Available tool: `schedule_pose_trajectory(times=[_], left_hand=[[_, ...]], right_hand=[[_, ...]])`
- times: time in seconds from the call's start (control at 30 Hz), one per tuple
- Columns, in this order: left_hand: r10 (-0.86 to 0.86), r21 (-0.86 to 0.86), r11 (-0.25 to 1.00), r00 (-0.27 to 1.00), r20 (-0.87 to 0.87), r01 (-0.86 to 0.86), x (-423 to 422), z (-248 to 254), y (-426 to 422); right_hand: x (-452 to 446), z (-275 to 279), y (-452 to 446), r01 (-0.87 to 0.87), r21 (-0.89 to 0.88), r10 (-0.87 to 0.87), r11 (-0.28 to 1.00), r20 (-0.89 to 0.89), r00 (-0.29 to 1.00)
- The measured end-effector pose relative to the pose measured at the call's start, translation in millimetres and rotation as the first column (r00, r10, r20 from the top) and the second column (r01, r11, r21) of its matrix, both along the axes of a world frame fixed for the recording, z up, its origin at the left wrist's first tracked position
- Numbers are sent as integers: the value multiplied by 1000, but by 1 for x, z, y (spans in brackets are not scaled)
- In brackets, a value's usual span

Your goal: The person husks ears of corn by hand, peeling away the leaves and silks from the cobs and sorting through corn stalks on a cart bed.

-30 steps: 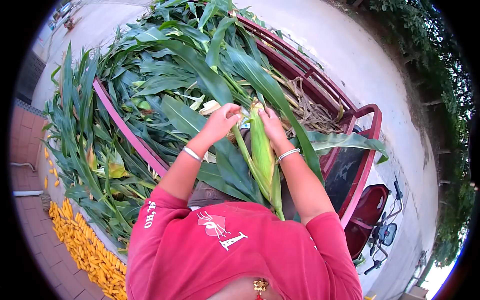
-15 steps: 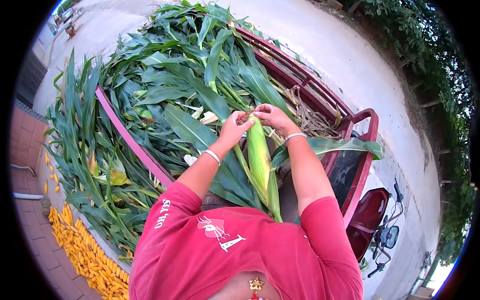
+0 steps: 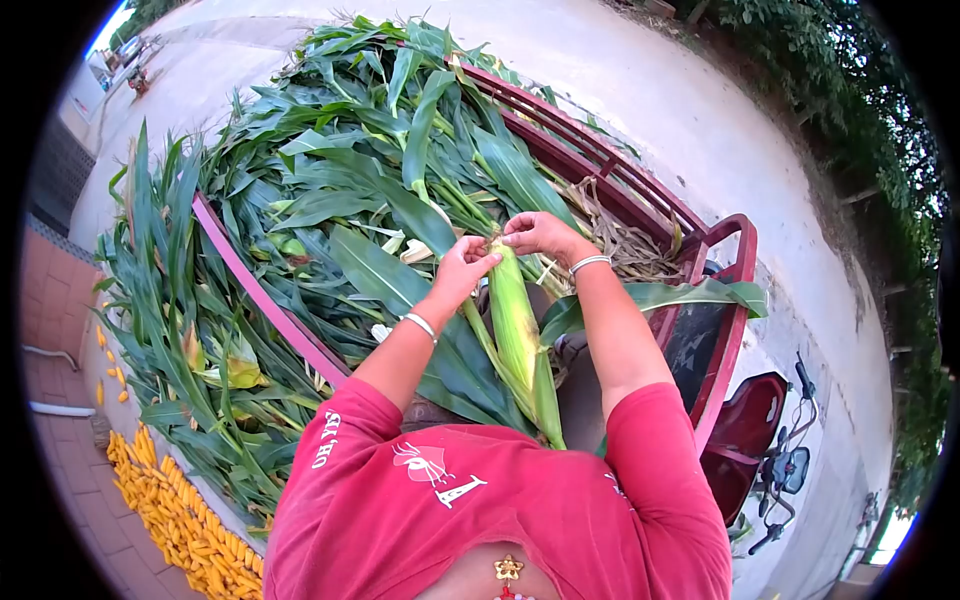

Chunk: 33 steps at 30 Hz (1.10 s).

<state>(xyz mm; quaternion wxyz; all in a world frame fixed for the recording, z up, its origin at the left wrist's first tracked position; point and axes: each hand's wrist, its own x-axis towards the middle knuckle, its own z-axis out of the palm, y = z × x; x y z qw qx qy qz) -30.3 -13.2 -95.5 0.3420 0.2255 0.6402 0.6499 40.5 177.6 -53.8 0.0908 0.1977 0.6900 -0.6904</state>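
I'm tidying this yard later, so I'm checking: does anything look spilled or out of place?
A few yellow cobs lie scattered at the view's left, apart from the main cob pile, as if strayed. Leafy stalks also sprawl outside the pink rail, looking spilled over.

Farmyard-type spot beside a concrete lane
Cut cornstalks spill past the red cart's left edge, husked cobs piled by brick paving.

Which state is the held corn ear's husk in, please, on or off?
On: green husk covers the corn ear, with no kernels showing below the left hand and right hand.
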Motion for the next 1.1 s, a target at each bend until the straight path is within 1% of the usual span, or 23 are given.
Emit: schedule_pose_trajectory(times=[0.07, 0.1, 0.17, 0.27, 0.3, 0.37, 0.47, 0.5, 0.57, 0.7, 0.77, 0.8, 0.83, 0.9, 0.93, 0.97, 1.0, 1.03, 1.07, 1.1], left_hand=[[-12, -1, 1000, 1000, 19, 12, 0, 3, -1], [-12, 4, 1000, 999, 37, 12, 0, 3, -1], [-13, 7, 1000, 999, 52, 13, 0, 4, -1], [-17, 34, 999, 997, 80, 15, 1, 5, 1], [-11, 37, 999, 997, 81, 8, 1, 5, 1], [-9, 38, 999, 997, 80, 6, 2, 5, 3], [-20, 28, 999, 998, 63, 18, 2, 8, 4], [-24, 27, 999, 996, 82, 22, 3, 11, 3], [-32, 25, 999, 994, 100, 30, 3, 11, 5], [-24, 25, 999, 996, 81, 22, 1, -2, 6], [-20, 29, 999, 997, 77, 17, 3, -3, 4], [-29, 27, 999, 996, 81, 27, 4, 1, 2], [-39, 24, 999, 996, 83, 38, 4, 3, 0], [-40, 48, 998, 996, 84, 36, 1, -8, -1], [-40, 76, 997, 995, 88, 33, 1, -13, 0], [-38, 97, 995, 988, 150, 24, 4, -6, 0], [-58, 95, 994, 988, 145, 44, 7, 1, -1], [-80, 100, 993, 989, 123, 67, 3, 7, 0], [-82, 108, 992, 990, 114, 70, 0, 10, 4], [-64, 88, 994, 996, 61, 58, 1, 11, 6]], right_hand=[[-5, 0, 5, -49, 52, 46, 997, 57, 997], [-6, -1, 6, -49, 50, 46, 998, 53, 998], [-8, -3, 8, -102, 114, 101, 988, 13, 995], [-7, 2, 5, -100, 151, 102, 983, -2, 995], [-6, 3, 5, -97, 149, 98, 984, -4, 995], [-5, 4, 5, -47, 136, 40, 990, 54, 998], [0, 1, 5, -29, 124, 26, 992, 26, 999], [1, 0, 4, -27, 121, 24, 992, 27, 999], [3, 0, 3, -39, 209, 44, 977, -18, 999], [1, -8, 4, -68, 251, 68, 966, 6, 998], [1, -13, 6, -151, 337, 160, 929, 0, 987], [5, -5, 1, -178, 412, 200, 893, -9, 980], [9, 3, -3, -179, 412, 202, 894, -11, 979], [25, 22, -16, -297, 225, 338, 928, -172, 925], [39, 48, -35, -344, 53, 348, 937, -194, 917], [40, 47, -40, -294, 97, 310, 951, -300, 902], [43, 41, -38, -81, 122, 117, 989, -320, 940], [39, 35, -30, 139, 151, -77, 979, -360, 930], [38, 26, -18, 228, 120, -183, 966, -305, 935], [38, 22, -15, 229, 122, -183, 966, -307, 934]])
